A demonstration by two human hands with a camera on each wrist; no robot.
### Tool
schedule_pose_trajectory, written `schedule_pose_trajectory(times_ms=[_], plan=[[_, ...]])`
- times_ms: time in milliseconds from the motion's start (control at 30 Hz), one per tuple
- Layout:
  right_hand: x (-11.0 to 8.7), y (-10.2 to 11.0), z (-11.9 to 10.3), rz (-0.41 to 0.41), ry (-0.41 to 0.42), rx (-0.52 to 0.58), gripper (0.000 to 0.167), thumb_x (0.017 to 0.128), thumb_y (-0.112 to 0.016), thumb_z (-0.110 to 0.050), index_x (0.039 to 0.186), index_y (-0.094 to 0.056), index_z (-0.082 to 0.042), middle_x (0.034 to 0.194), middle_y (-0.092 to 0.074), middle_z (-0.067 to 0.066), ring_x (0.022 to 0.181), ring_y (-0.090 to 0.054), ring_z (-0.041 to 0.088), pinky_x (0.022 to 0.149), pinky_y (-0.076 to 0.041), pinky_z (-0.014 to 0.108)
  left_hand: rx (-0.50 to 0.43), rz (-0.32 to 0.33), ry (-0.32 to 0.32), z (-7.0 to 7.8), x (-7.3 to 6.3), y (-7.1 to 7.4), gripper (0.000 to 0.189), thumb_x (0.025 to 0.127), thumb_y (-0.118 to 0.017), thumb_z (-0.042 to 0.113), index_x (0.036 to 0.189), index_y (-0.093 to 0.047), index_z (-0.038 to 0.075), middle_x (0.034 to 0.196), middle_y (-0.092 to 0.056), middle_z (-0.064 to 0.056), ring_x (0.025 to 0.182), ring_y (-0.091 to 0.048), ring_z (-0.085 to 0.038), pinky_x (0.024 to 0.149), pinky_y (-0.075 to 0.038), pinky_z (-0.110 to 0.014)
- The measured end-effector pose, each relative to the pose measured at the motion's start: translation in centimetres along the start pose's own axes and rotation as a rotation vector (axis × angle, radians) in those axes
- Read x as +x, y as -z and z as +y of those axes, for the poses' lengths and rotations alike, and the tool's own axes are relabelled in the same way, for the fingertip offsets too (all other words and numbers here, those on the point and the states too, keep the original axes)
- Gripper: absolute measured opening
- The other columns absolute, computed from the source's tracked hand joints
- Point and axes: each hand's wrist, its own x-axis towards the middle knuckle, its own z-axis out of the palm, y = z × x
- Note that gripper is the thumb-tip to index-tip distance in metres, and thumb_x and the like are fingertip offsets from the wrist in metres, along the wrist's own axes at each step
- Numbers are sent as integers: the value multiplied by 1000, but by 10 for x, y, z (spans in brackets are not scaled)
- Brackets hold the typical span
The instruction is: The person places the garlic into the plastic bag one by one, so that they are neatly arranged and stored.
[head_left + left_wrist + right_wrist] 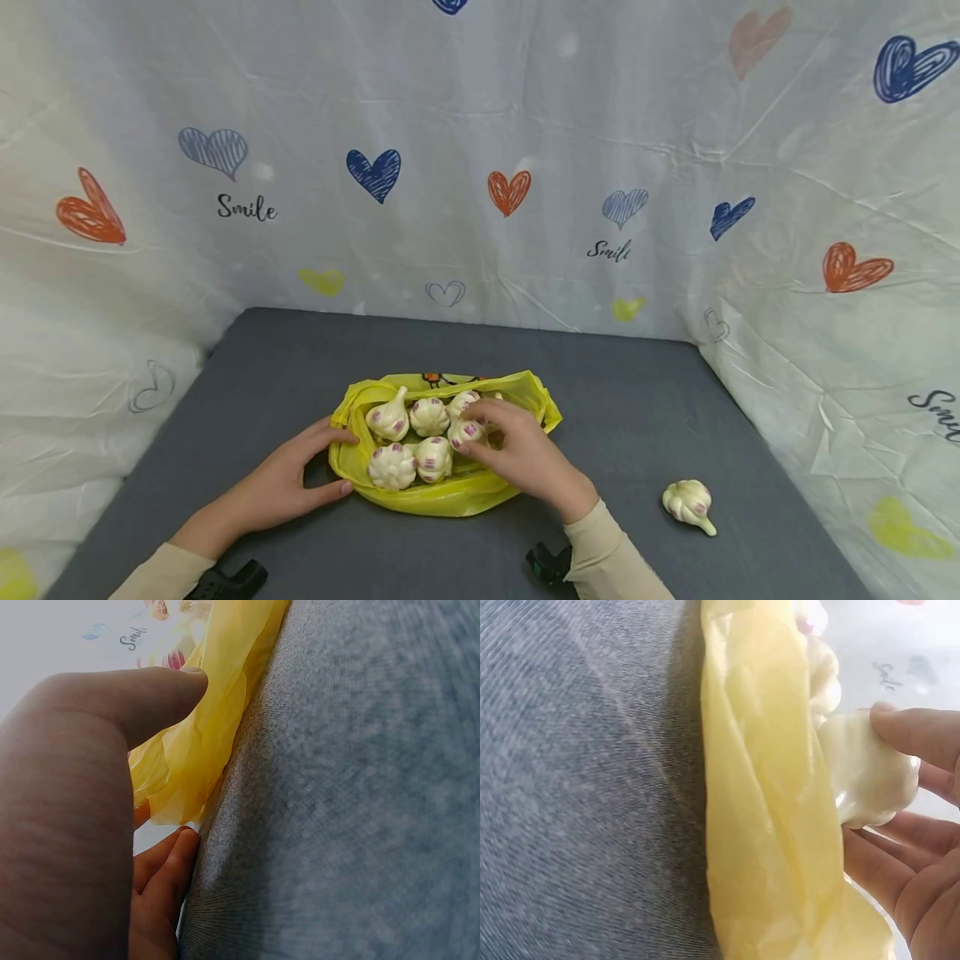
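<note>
A yellow plastic bag [465, 497] lies with its mouth spread wide, and several white garlic bulbs [392, 466] with purple marks sit inside. My left hand [281, 481] holds the bag's left end, index finger over the rim and thumb at the near side. In the left wrist view the thumb [161, 694] lies against the yellow plastic [217, 697]. Over the bag's right part, my right hand [521, 454] pinches a garlic bulb [870, 769] between thumb and fingers. That bulb is partly hidden by the fingers in the head view, level with the bag's rim.
One more garlic bulb [687, 502] lies outside the bag, on the right side of the grey tabletop [607, 417]. A white sheet [450, 108] printed with hearts and "Smile" hangs behind the table and along both sides.
</note>
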Motion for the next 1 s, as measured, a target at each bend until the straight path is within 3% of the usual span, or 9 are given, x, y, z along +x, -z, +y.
schedule_pose_trajectory(times_ms=[233,600,1000], plan=[[2,-3,1,-1,19,-16,33,102,-83,-25,134,-74,-20,131,-70,-13,106,-66,9,85,-64,46,-1,9,-7,0,-1,0,51,99,-82,49,144,-63,35,163,-51,-10,150,-47,-46,109,-47,-72],[2,-10,3,-12,36,-83,27,104,-81,-31,128,-75,-21,122,-70,-15,92,-63,13,76,-58,36,5,15,-15,0,-1,-1,50,99,-82,49,144,-63,36,163,-51,-7,150,-49,-43,108,-48,-71],[1,-16,6,-41,12,-90,28,103,-81,-30,128,-75,-19,118,-69,-13,96,-62,14,79,-55,31,21,18,-22,1,0,-2,50,99,-82,49,144,-63,35,164,-51,-8,150,-48,-43,108,-48,-71]])
